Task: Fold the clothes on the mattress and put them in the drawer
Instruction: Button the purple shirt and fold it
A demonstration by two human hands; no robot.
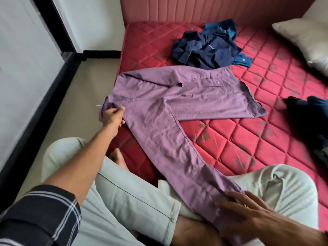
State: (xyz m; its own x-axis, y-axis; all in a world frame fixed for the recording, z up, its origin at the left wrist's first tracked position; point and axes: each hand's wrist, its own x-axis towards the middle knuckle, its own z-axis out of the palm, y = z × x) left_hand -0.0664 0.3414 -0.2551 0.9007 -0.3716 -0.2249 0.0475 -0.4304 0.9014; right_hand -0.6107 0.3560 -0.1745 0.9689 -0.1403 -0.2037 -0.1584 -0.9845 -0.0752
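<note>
Bare mattress [239,139] between clothing heaps [207,48]

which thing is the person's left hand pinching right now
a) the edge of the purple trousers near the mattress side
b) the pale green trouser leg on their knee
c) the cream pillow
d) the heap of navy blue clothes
a: the left hand pinches the edge of the purple trousers by the side of the red quilted mattress, while the navy blue clothes heap and cream pillow lie untouched farther off.

Beige pillow [306,39], pink headboard [204,9]
</note>
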